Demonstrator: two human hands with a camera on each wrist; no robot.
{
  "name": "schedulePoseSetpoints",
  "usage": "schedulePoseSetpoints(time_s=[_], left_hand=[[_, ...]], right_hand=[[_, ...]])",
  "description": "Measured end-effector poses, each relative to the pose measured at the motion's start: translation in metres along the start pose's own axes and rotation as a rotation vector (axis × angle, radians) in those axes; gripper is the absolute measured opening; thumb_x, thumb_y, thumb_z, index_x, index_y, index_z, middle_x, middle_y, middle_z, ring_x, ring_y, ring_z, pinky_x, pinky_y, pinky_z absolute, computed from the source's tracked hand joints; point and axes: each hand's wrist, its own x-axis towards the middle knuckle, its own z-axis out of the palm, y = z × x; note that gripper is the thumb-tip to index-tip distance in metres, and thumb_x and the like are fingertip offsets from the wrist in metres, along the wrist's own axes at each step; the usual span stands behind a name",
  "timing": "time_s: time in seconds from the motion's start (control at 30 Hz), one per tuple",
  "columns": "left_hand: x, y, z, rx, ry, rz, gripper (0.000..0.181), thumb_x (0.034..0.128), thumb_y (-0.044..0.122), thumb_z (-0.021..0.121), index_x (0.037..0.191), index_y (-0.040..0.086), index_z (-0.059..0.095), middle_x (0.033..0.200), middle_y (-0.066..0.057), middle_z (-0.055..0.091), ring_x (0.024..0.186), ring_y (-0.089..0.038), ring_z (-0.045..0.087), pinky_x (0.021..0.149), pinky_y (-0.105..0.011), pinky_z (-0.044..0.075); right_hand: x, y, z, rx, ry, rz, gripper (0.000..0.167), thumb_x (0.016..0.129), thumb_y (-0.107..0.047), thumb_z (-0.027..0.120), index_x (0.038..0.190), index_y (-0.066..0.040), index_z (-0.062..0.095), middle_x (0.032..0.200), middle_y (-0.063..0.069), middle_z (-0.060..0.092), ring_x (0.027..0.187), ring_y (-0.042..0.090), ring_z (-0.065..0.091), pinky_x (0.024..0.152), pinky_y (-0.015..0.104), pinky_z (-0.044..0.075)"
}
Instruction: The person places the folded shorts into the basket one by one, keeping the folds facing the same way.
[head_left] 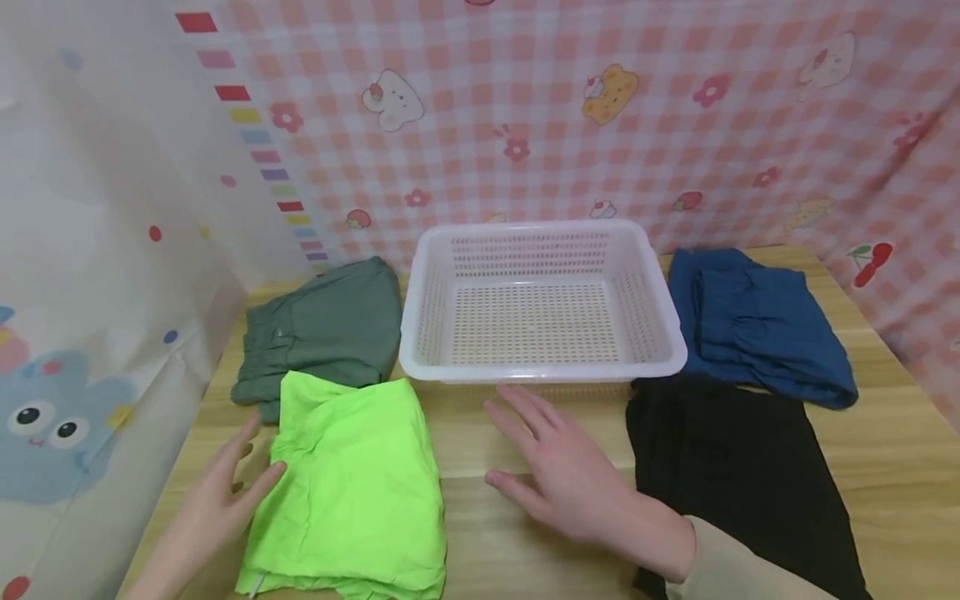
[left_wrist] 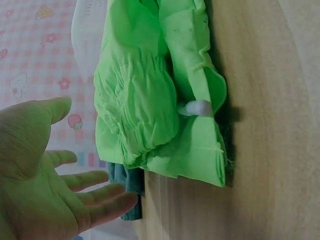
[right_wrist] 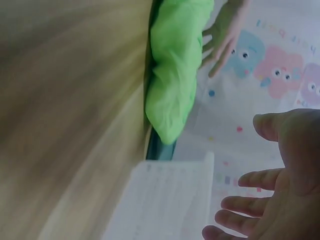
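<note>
The left hand (head_left: 219, 493) is at eight o'clock in the head view, its fingers apart and holding nothing, close beside the bright green cloth (head_left: 360, 483) at seven o'clock. The right hand (head_left: 561, 477), at five o'clock, has loose, spread fingers and nothing in it; the white basket (head_left: 540, 372) sits at its twelve, the black cloth (head_left: 742, 475) at its three.
</note>
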Motion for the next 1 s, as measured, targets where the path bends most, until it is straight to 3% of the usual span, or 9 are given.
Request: schedulePoseSetpoints(time_s=[0.2,0.33,0.57,0.77,1.0], left_hand=[[0.003,-0.006,-0.003,-0.033,-0.17,-0.146,0.091,0.1096,0.046,0.053,0.169,0.002,-0.001,0.164,-0.042,0.027,0.141,-0.062,0.045,0.098,-0.057,0.06],[0.007,-0.008,-0.005,-0.024,-0.252,-0.213,0.095,0.1089,0.053,0.05,0.168,0.002,-0.003,0.162,-0.042,0.031,0.142,-0.058,0.047,0.098,-0.054,0.06],[0.005,-0.01,-0.005,-0.027,-0.247,-0.243,0.092,0.1094,0.051,0.05,0.167,-0.003,0.004,0.154,-0.04,0.047,0.135,-0.053,0.057,0.096,-0.051,0.061],[0.006,-0.012,-0.005,-0.04,-0.245,-0.255,0.089,0.1098,0.047,0.052,0.165,-0.009,0.011,0.149,-0.039,0.051,0.13,-0.052,0.061,0.096,-0.05,0.062],[0.004,-0.016,-0.003,-0.038,-0.249,-0.242,0.085,0.1086,0.046,0.055,0.162,-0.011,0.022,0.144,-0.036,0.057,0.127,-0.049,0.064,0.099,-0.051,0.06]], right_hand=[[0.009,-0.012,0.016,0.009,-0.065,-0.068,0.07,0.1,-0.046,0.069,0.156,-0.009,0.05,0.163,0.015,0.048,0.151,0.035,0.049,0.118,0.051,0.049],[0.015,-0.016,0.027,0.031,-0.124,-0.057,0.071,0.101,-0.047,0.067,0.157,-0.009,0.048,0.163,0.015,0.048,0.151,0.035,0.048,0.12,0.051,0.048],[0.024,-0.021,0.038,0.062,-0.203,-0.032,0.072,0.103,-0.049,0.063,0.16,-0.009,0.044,0.164,0.018,0.046,0.151,0.037,0.047,0.122,0.053,0.046],[0.031,-0.022,0.048,0.09,-0.23,-0.024,0.071,0.103,-0.047,0.063,0.159,-0.008,0.045,0.16,0.018,0.051,0.148,0.035,0.051,0.12,0.051,0.048],[0.039,-0.027,0.06,0.12,-0.279,0.055,0.07,0.102,-0.047,0.064,0.155,-0.003,0.049,0.149,0.013,0.061,0.138,0.029,0.059,0.113,0.046,0.053]])
